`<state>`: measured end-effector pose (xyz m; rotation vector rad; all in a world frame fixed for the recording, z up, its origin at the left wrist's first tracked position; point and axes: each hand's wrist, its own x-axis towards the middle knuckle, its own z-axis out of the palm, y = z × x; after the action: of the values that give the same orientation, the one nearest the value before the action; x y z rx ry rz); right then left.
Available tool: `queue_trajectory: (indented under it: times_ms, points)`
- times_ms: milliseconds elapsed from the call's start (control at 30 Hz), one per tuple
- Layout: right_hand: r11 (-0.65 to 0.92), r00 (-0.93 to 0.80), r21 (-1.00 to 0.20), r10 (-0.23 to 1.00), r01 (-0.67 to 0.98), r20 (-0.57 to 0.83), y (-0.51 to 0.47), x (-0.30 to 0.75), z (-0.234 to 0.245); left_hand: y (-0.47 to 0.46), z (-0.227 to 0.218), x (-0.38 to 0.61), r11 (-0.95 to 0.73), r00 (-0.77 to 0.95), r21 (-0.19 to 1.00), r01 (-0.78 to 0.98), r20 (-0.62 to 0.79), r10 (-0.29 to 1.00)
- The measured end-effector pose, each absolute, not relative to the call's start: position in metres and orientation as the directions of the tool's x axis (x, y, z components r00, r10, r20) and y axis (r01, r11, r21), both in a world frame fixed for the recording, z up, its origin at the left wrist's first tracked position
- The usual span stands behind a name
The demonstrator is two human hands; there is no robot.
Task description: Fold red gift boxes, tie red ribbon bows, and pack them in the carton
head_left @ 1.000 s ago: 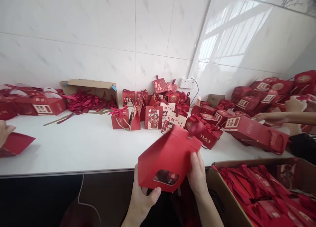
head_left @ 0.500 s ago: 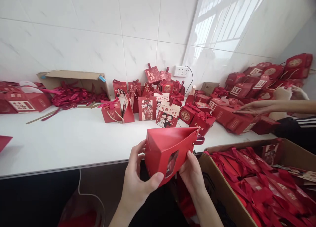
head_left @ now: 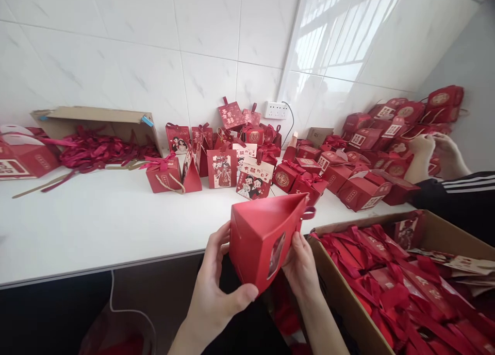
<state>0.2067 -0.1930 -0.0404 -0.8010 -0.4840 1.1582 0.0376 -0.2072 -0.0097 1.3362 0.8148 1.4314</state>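
Both of my hands hold a red paper gift box (head_left: 260, 237) with a small window cut in one face, in front of the white counter's near edge (head_left: 116, 259). My left hand (head_left: 217, 293) grips its lower left side, thumb pressed on the bottom corner. My right hand (head_left: 301, 265) clasps its right side below a red ribbon loop. The box is partly unfolded, its top open and tilted toward me.
A cardboard carton (head_left: 340, 288) full of flat red boxes and ribbons stands at my lower right. Finished red gift boxes (head_left: 222, 167) crowd the counter's back and right. An open carton of ribbons (head_left: 96, 138) lies back left. Another person's hands and black sleeve (head_left: 460, 195) work at the right.
The box has turned from lying slanted with its window facing down to upright with its open top toward me. My view has swung rightward; the other person's arm drew back.
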Motion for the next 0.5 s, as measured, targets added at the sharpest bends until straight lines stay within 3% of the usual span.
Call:
queue_trajectory:
  times_ms: [133,333,500]
  points:
    - [0.288,0.420,-0.775,0.907,-0.563,0.032,-0.192,0.212,-0.032,-0.205,-0.017,0.030,-0.321,0.063,0.931,-0.173,0.336,0.940]
    - [0.313,0.438,-0.763,0.898,-0.565,0.043,-0.194,0.204,-0.026,-0.211,-0.001,0.034,-0.337,-0.102,0.915,-0.221,0.322,0.941]
    - [0.324,0.430,-0.792,0.899,-0.517,0.087,-0.195,0.204,-0.026,-0.213,0.001,0.031,-0.339,-0.107,0.911,-0.236,0.323,0.940]
